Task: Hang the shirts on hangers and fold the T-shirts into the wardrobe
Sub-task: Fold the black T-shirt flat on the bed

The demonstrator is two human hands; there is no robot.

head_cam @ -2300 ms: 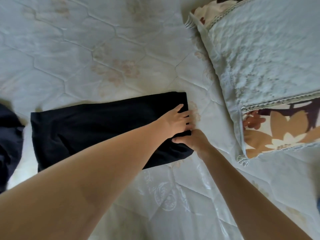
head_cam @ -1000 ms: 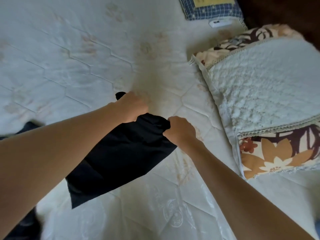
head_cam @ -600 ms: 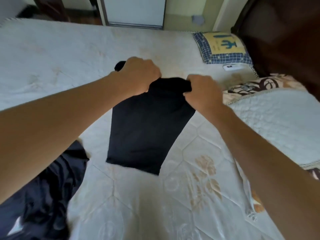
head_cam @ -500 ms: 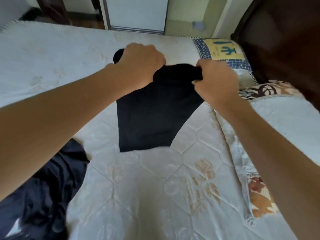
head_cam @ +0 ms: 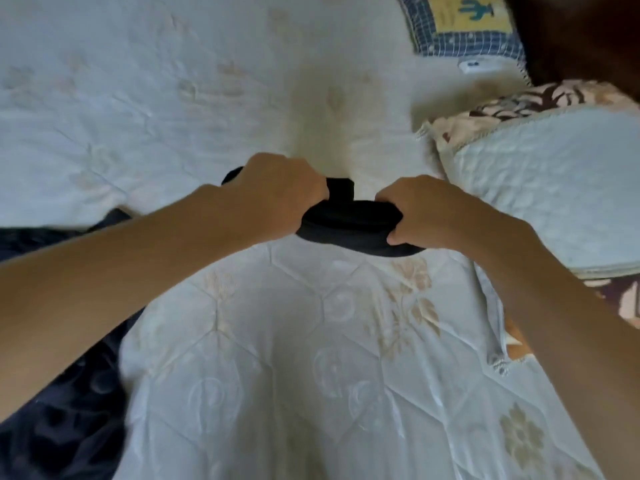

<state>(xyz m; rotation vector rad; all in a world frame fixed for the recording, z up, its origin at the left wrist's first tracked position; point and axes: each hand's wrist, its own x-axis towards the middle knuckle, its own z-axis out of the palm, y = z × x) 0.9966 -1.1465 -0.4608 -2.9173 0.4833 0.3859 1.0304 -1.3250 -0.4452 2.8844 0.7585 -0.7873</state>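
Note:
A black T-shirt [head_cam: 349, 225] is bunched into a short folded bundle over the middle of the white quilted bed [head_cam: 311, 375]. My left hand [head_cam: 277, 188] grips its left end with curled fingers. My right hand [head_cam: 426, 213] grips its right end, thumb underneath. Only a narrow dark strip of the shirt shows between the two fists. Whether the bundle rests on the bed or hangs just above it is unclear.
A dark navy garment [head_cam: 62, 393] lies crumpled at the bed's left edge under my left forearm. A folded quilt with a floral border [head_cam: 554, 174] fills the right side. A blue checked cushion with a cactus print [head_cam: 464, 22] lies at the top right.
The shirt hung long from both hands half a second ago; now it is gathered into a short bundle lower over the bed. The view has tilted down.

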